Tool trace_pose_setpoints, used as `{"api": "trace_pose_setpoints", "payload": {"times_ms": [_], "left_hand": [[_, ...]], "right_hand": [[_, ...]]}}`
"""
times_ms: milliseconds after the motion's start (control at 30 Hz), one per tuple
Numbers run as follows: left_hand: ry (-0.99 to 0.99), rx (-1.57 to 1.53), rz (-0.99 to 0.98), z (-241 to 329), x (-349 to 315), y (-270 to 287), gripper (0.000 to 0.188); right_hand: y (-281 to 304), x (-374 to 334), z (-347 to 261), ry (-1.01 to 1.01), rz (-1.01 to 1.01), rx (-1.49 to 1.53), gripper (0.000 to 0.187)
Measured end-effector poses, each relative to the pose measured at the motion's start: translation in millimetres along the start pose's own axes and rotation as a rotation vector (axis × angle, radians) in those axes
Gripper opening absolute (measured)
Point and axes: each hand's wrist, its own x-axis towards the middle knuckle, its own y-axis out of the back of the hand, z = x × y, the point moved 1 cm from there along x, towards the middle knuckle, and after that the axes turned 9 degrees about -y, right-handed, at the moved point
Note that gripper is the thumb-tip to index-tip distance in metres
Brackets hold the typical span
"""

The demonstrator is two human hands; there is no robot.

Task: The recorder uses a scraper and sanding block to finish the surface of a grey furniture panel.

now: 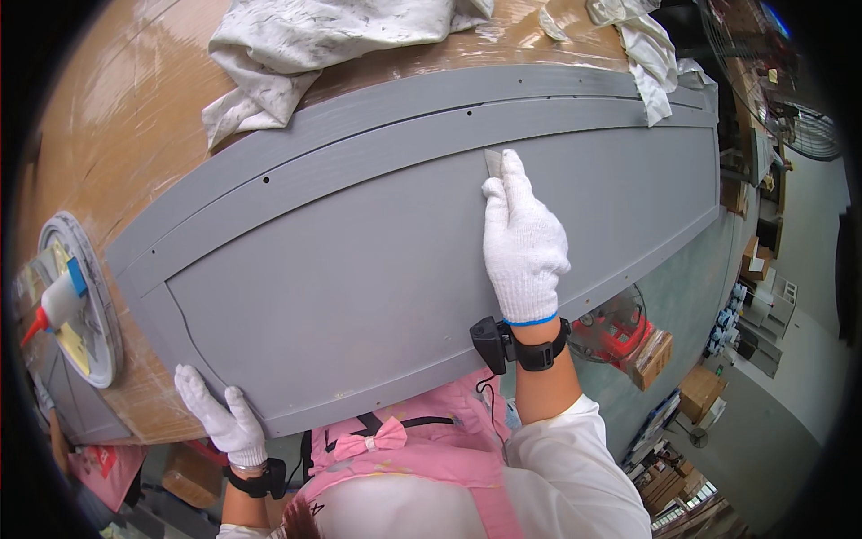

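Observation:
A long grey panel (359, 260) with a raised frame and small dark holes lies across in front of me. My right hand (528, 238), in a white knit glove, is closed around a small flat greyish piece (493, 163) with a straight edge; its exact kind is not clear. The piece rests by the inner edge of the panel's far frame strip. At the near left corner my gloved left hand (220, 418) lies on the panel's edge, fingers stretched and thumb apart, holding nothing.
Plastic-wrapped tabletop (135, 117) supports the panel. Crumpled white cloth (296, 54) and a second cloth (651, 63) overlap its far side. Left stands a round lid (108, 346) with yellowish paste and a red-tipped squeeze bottle (61, 298). Another person's pink garment (108, 472) shows lower left.

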Motion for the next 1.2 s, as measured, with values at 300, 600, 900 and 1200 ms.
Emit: {"api": "trace_pose_setpoints", "payload": {"times_ms": [300, 600, 900, 1200], "left_hand": [[0.009, -0.014, -0.008, 0, -1, -1, 0.057], [-0.005, -0.003, -0.002, 1, 0, -2, 0.056], [0.001, 0.014, 0.001, 1, -2, -3, 0.056], [-0.003, 0.017, 0.008, 1, -2, -4, 0.056]], "right_hand": [[5, 15, 24, -0.054, 0.053, -0.024, 0.043], [7, 15, 21, -0.02, -0.016, -0.02, 0.045], [14, 19, 21, -0.061, -0.052, -0.06, 0.044], [14, 21, 23, -0.002, -0.014, -0.029, 0.04]]}}
